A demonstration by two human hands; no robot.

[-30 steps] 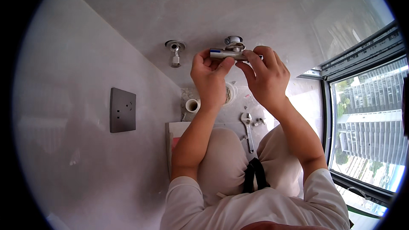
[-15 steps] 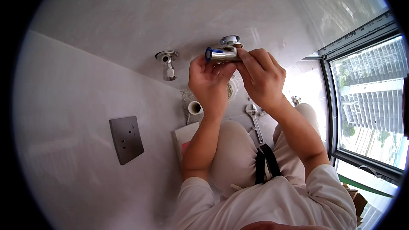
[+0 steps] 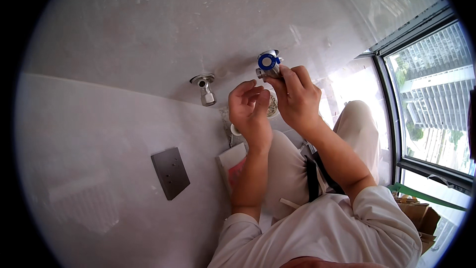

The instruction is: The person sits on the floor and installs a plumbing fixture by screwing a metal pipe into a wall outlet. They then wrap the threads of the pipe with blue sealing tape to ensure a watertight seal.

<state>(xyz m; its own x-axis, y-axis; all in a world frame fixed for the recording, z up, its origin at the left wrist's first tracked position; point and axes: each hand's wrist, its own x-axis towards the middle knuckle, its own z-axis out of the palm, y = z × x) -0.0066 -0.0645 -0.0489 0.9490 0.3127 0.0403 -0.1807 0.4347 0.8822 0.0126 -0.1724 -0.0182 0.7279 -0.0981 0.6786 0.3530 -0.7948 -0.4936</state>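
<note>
Valve (image 3: pixel 268 64) with the blue cap, at twelve o'clock against the wall, is pinched by the right hand (image 3: pixel 296 97) while the left hand (image 3: pixel 249 106) hovers half-curled and empty, so fitting seems underway, needing careful turning.

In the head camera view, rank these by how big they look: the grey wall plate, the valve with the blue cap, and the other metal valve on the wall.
1. Grey wall plate, clearly largest.
2. Blue-capped valve and bare metal valve: look alike; the right hand hides part of the first, so unranked.

surface: white wall (image 3: pixel 124 34) | mounted: chrome angle valve (image 3: pixel 205 87); grey plate (image 3: pixel 170 172)
</note>
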